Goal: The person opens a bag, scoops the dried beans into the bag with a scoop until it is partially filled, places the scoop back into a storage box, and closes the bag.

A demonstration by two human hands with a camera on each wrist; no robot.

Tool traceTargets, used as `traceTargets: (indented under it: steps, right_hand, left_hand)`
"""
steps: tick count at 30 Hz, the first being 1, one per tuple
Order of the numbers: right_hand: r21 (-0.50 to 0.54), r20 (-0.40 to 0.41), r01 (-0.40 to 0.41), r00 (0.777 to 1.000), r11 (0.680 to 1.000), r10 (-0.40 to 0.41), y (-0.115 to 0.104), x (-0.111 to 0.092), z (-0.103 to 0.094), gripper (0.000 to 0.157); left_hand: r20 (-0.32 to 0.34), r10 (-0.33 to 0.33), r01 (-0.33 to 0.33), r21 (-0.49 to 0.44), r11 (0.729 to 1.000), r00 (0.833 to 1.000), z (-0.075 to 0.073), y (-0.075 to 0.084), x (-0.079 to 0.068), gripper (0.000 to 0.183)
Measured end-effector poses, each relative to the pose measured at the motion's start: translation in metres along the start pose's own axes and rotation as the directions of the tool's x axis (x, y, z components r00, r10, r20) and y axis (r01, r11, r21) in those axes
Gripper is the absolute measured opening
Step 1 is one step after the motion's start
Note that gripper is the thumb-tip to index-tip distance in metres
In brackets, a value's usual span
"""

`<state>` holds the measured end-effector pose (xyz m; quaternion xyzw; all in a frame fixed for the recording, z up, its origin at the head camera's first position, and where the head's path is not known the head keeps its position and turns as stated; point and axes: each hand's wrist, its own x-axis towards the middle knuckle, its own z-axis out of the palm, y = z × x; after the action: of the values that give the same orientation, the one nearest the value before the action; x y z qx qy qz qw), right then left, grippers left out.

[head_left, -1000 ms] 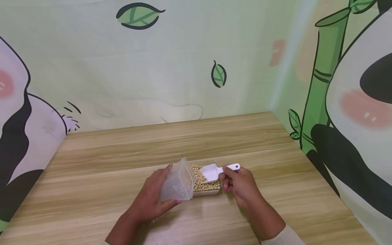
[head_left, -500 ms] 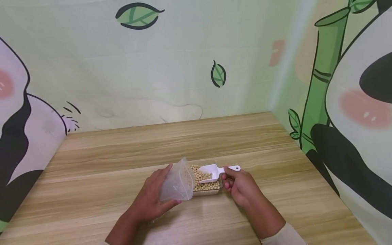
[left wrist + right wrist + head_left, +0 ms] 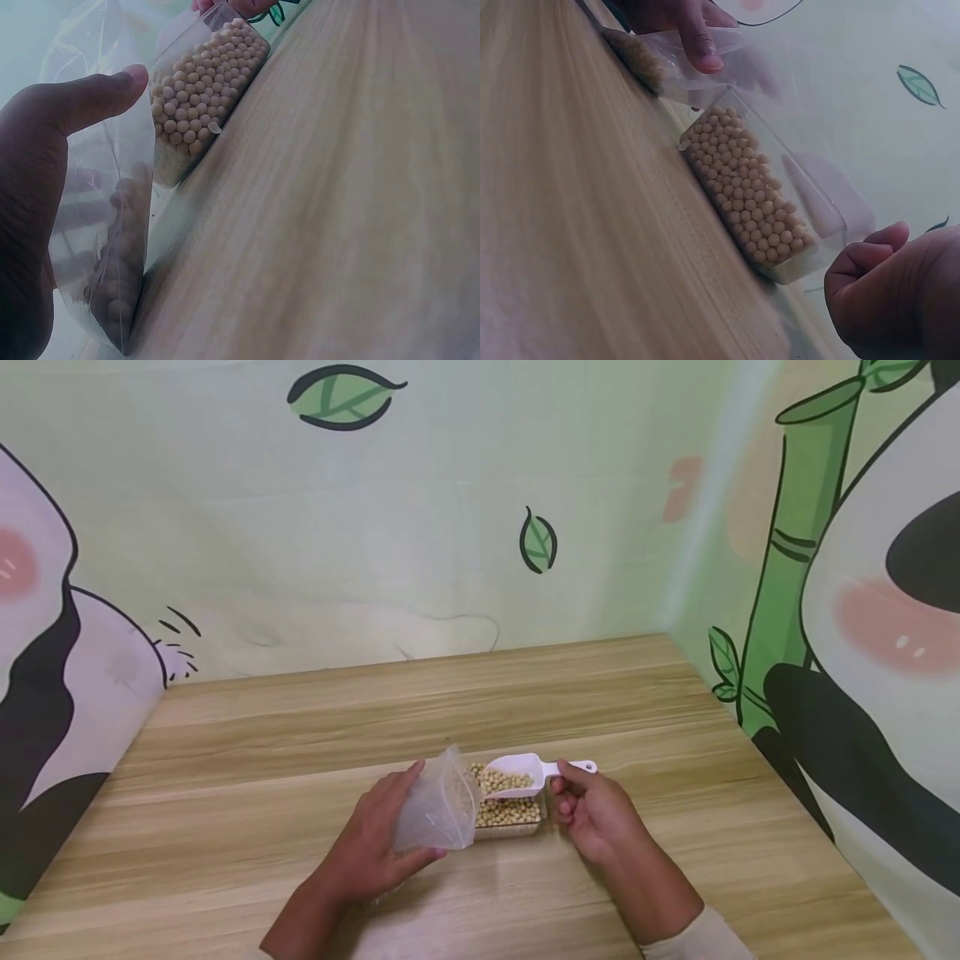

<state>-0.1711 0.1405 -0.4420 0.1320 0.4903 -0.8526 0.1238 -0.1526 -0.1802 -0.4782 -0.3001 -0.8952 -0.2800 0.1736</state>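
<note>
My left hand [image 3: 367, 843] holds a clear plastic bag [image 3: 433, 817] upright, thumb in front and fingers behind. Soybeans lie in the bottom of the bag [image 3: 82, 191], as the left wrist view shows. Right beside the bag, a clear rectangular container [image 3: 506, 832] stands on the table, filled with soybeans [image 3: 513, 812]. Between thumb and fingers, my right hand [image 3: 600, 814] pinches the handle of a small white scoop [image 3: 534, 766]. The scoop carries a heap of soybeans over the container, its front lip near the bag's mouth. Seen from the right wrist, the container [image 3: 802, 268] partly hides the scoop.
A wood-grain table [image 3: 300, 735] spreads around the hands. Behind it stands a pale green backdrop [image 3: 450, 527] printed with leaves, and printed pandas flank both sides. A green bamboo print [image 3: 798, 527] is on the right.
The scoop has come up out of the soybeans in the container, filling as it rose. It now sits slightly higher and farther right. My left hand and the bag have stayed nearly still.
</note>
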Motion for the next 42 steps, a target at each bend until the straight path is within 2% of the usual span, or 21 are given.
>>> traceTargets:
  steps: [11, 18, 26, 42]
  right_hand:
    - [0.055, -0.025, 0.035, 0.999, 0.998, -0.033, -0.004, -0.003, 0.003, 0.041]
    - [0.081, 0.006, 0.073, 0.997, 0.994, -0.074, -0.008, -0.009, 0.005, 0.041]
    - [0.049, 0.055, 0.111, 0.992, 0.993, -0.114, -0.010, -0.016, 0.011, 0.043]
    - [-0.050, 0.168, 0.231, 0.961, 0.972, -0.220, -0.009, -0.029, 0.014, 0.028]
  left_hand:
    - [-0.010, 0.013, -0.013, -0.008, 1.000, 1.000, -0.001, 0.001, 0.002, 0.110]
    - [-0.019, 0.029, -0.029, -0.009, 1.000, 0.999, 0.000, 0.000, 0.002, 0.110]
    - [-0.019, 0.022, -0.022, -0.001, 1.000, 1.000, 0.000, -0.001, 0.001, 0.111]
    - [0.004, -0.012, 0.012, -0.005, 1.000, 1.000, -0.001, 0.001, -0.001, 0.111]
